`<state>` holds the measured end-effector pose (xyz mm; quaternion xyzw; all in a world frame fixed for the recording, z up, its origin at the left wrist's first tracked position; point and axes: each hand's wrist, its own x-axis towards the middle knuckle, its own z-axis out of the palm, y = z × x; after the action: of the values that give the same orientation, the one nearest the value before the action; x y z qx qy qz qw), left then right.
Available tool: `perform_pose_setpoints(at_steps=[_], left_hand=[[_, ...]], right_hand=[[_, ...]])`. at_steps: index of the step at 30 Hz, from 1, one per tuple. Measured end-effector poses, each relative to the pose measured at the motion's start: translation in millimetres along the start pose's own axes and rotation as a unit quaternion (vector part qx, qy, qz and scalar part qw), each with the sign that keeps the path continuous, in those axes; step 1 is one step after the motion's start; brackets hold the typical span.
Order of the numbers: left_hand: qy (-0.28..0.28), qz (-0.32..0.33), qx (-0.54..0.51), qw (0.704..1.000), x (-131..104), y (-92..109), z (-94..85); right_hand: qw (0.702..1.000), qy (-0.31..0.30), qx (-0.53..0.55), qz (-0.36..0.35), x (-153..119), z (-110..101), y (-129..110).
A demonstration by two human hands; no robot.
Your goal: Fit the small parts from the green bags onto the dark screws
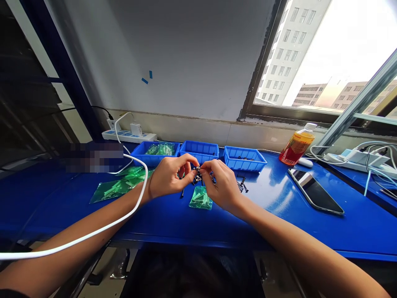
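My left hand [170,176] and my right hand [221,182] meet over the middle of the blue table, fingertips pinched together on a small dark metal part [197,169]. Its exact shape is too small to tell. Below the fingers lie several dark screws, partly hidden by my hands, and more screws [242,184] lie just right of my right hand. A small green bag [201,198] with pale pieces inside rests on the table in front of them. Larger green bags [116,188] lie beside my left wrist.
Behind my hands stand a left blue bin [139,154] with green bags, a middle bin [199,149] and a right bin [246,163] with small dark parts. A phone [314,192] and bottle [296,145] are at right. A white cable [144,186] crosses above my left forearm.
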<state>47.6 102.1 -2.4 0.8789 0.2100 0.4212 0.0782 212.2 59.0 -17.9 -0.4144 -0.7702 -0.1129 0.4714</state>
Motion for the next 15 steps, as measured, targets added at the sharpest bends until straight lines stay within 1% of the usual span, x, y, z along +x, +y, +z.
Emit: perform_pose_setpoints(at_steps=[15], left_hand=[[-0.012,-0.005,0.008,1.000,1.2,-0.1,-0.7]], right_hand=[[1.000,-0.001,0.000,0.005,0.1,-0.2,-0.4]])
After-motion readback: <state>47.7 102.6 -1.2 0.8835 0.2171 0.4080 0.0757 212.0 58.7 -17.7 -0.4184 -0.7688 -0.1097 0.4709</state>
